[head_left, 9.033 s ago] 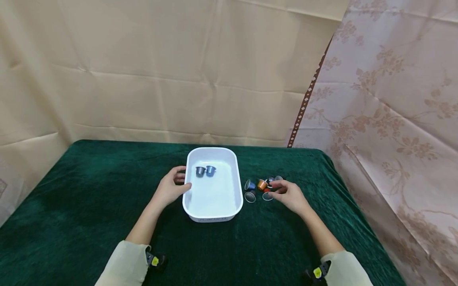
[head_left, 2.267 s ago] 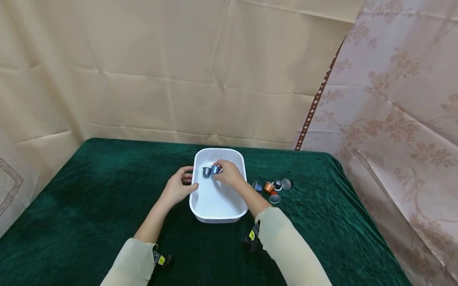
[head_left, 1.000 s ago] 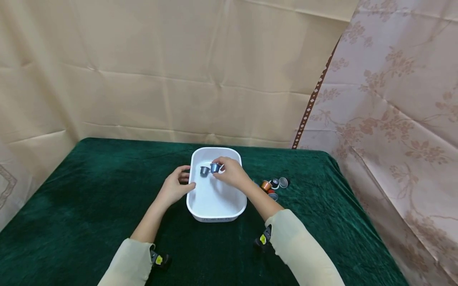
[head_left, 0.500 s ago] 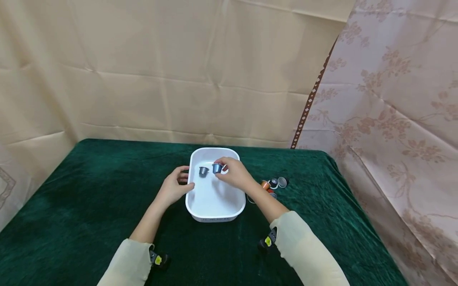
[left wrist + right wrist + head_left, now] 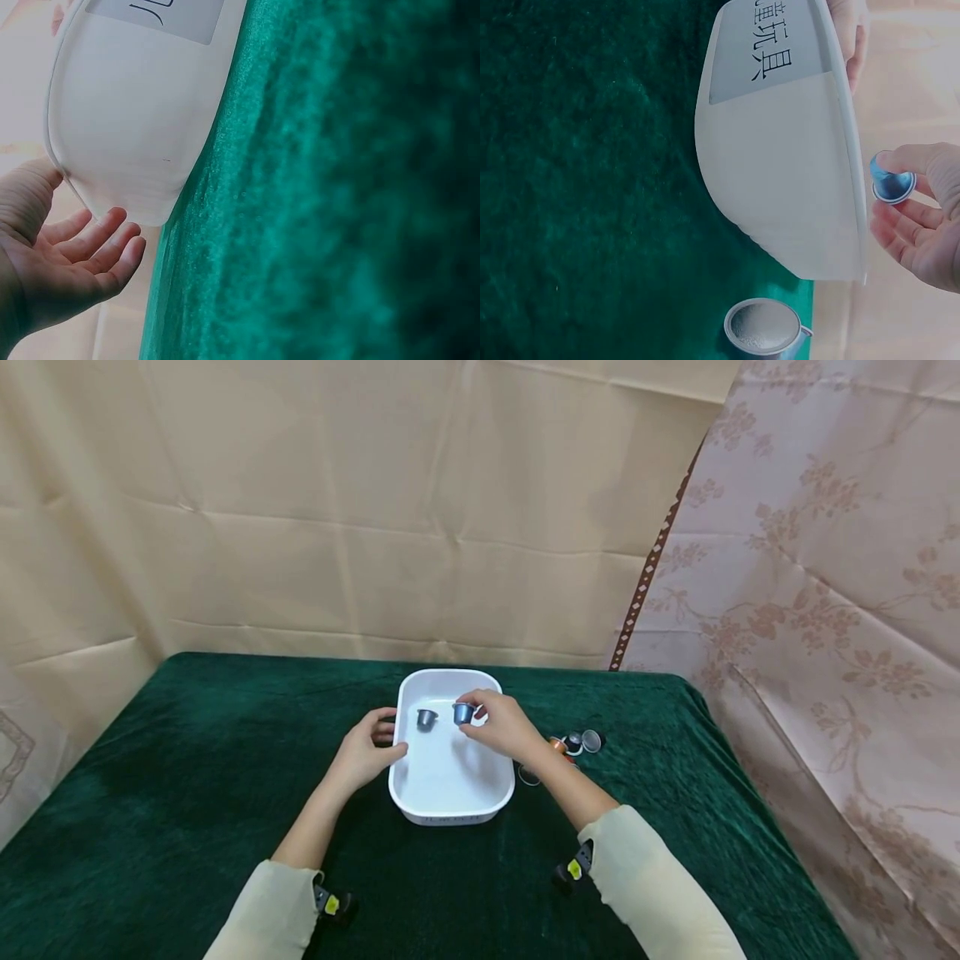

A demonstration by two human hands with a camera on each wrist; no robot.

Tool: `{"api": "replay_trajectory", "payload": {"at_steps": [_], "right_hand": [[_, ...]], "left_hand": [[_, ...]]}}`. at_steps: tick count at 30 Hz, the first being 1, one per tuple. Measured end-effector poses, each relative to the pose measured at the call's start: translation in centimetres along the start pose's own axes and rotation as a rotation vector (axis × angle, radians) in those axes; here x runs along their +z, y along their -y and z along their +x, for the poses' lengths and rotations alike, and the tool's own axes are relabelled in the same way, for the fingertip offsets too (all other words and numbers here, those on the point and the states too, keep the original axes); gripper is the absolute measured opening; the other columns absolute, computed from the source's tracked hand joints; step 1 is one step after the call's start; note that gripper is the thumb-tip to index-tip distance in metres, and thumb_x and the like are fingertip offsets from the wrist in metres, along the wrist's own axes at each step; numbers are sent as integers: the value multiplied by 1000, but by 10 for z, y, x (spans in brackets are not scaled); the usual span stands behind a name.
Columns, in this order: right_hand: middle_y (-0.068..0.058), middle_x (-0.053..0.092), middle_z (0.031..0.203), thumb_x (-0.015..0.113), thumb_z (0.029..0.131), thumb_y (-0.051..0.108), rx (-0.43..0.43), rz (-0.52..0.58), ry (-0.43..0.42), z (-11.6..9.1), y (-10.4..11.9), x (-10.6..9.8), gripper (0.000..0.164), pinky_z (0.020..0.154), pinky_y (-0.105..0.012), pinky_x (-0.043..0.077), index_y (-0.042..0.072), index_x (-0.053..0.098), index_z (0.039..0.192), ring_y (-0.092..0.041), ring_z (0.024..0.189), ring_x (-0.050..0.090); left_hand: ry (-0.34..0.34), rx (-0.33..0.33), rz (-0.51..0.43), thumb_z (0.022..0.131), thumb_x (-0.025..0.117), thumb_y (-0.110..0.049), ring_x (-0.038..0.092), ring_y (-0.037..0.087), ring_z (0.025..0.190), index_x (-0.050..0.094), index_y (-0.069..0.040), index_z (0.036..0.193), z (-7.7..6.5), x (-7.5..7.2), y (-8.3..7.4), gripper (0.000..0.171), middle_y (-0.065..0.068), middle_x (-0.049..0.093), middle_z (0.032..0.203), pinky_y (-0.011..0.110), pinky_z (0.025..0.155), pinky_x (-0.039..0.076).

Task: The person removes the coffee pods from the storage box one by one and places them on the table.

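A white tub (image 5: 450, 777) stands on the table. My left hand (image 5: 365, 752) holds its left side in the head view, thumb over the rim and fingers along the outer wall. Inside the tub, near its far left, lies a dark grey coffee capsule (image 5: 427, 719). A blue coffee capsule (image 5: 463, 713) is pinched between the thumb and fingers of my right hand (image 5: 502, 724), over the tub's right half. The right wrist view shows this blue capsule (image 5: 892, 181) with its silver rim beyond the tub's edge.
Several more capsules lie right of the tub, partly behind my right forearm: an orange one (image 5: 557, 744), a black one (image 5: 573, 742) and one with its silver lid showing (image 5: 592, 741). A green velvet cloth (image 5: 187, 777) covers the table; beige curtain (image 5: 300, 527) hangs behind.
My right hand has left the loose capsules, gone into the tub and taken the blue capsule. In the last second it moved right with it, away from the grey one. The left hand stays put.
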State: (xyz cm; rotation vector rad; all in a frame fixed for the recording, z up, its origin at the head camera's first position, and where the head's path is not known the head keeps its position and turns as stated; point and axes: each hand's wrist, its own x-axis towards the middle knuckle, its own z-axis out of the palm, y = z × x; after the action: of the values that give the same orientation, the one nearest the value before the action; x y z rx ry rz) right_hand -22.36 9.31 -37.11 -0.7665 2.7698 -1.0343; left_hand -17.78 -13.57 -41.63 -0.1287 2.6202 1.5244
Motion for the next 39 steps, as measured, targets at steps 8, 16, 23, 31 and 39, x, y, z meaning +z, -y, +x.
{"api": "replay_trajectory", "payload": {"at_steps": [8,16,23,31,39], "right_hand": [[-5,64,109,68,84,16,-12,2,-7,-6,0,-7,35,75,-28,52,10,61,118,-22,97,59],[-5,64,110,68,84,16,-29,-11,-15,-10,-4,-13,35,76,-29,52,10,61,118,-20,96,59],[-7,62,110,67,85,18,-18,7,-12,-13,-9,-20,36,75,-29,52,11,60,119,-28,99,59],[-7,62,112,67,85,17,-12,16,-14,-17,-11,-22,36,78,-31,53,11,60,120,-25,99,59],[-7,62,112,67,85,16,12,-8,-34,-20,-12,-27,36,78,-31,53,11,60,120,-23,99,60]], "left_hand": [[3,-16,0,84,65,-19,52,30,118,34,-15,141,0,0,-1,65,15,52,132,47,94,49],[6,-13,5,85,64,-19,52,31,119,34,-15,141,0,0,-1,64,16,52,132,47,95,48],[4,-6,9,85,64,-19,52,31,118,34,-14,141,0,-1,-2,64,16,52,132,47,95,48],[9,-1,3,85,64,-19,52,31,118,34,-14,141,-1,-1,-2,63,16,52,132,48,95,48],[13,-8,-1,85,64,-19,52,31,119,34,-14,141,-1,-1,-3,64,16,52,132,48,95,48]]}}
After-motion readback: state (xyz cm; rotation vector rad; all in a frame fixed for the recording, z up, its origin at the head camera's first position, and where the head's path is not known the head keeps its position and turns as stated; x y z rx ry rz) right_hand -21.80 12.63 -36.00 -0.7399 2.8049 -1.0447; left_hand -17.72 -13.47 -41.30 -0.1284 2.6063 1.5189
